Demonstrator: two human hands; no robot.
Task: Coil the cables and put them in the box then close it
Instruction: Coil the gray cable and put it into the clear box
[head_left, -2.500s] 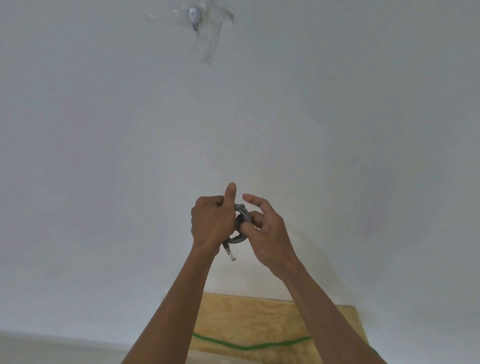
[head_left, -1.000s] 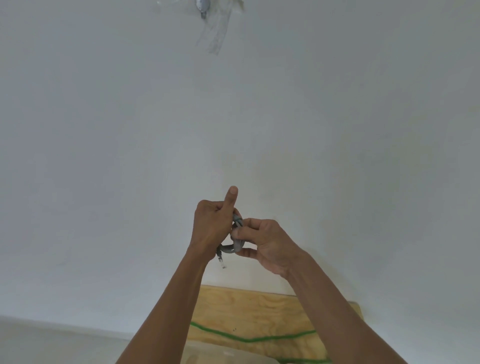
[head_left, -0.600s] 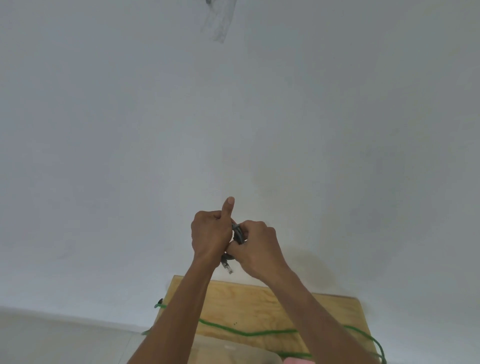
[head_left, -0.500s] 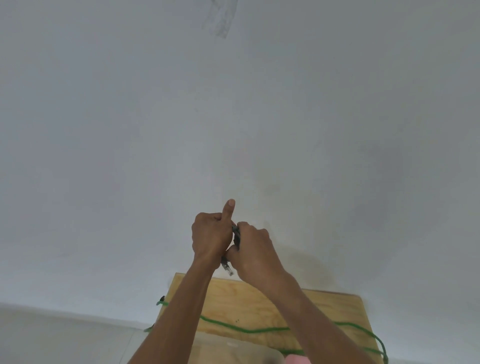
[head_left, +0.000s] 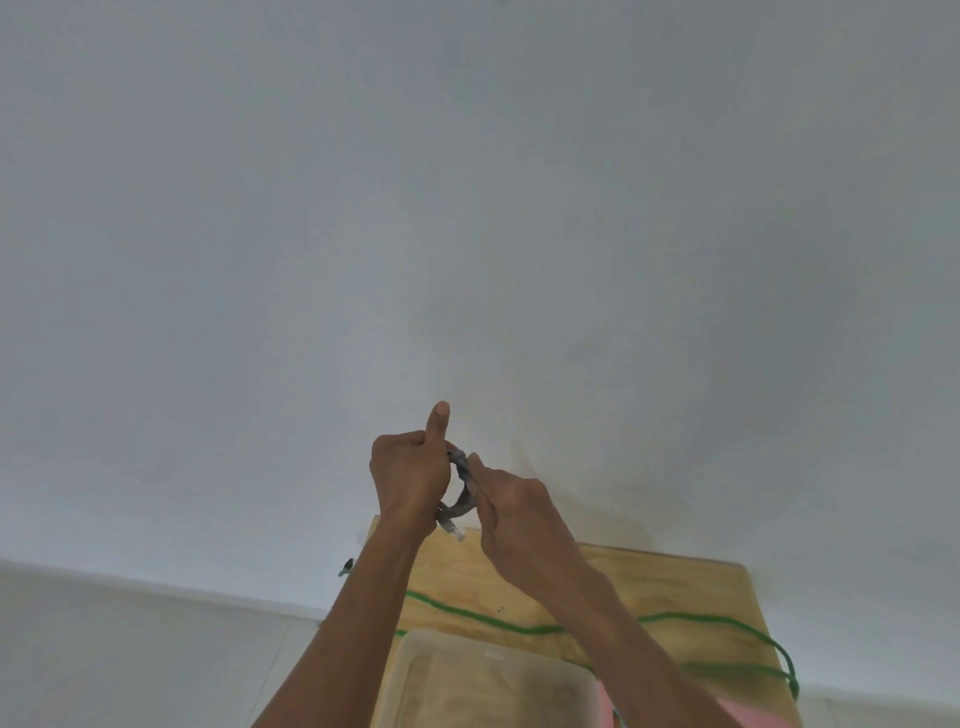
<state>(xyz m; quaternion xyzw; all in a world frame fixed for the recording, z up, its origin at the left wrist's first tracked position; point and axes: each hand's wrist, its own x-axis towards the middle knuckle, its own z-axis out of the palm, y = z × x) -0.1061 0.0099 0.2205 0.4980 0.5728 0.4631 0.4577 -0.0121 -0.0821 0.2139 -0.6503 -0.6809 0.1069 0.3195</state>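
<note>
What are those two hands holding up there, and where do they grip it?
A small coiled grey cable: the left hand clasps the coil's left side, the right hand pinches its right side, and a clear-plug end dangles below.

A light plywood table (head_left: 670, 582) stands below the fingers (head_left: 475, 462), against the wall. On it lie a green cable (head_left: 524, 630) and a clear plastic box (head_left: 493, 675)

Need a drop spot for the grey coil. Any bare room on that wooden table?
Bare wood shows on the wooden table between the wall-side edge and the green cable. Nearer the camera it is crowded: the clear box, green cable loops and something pink. Both hands, left and right, hold the grey cable above.
</note>
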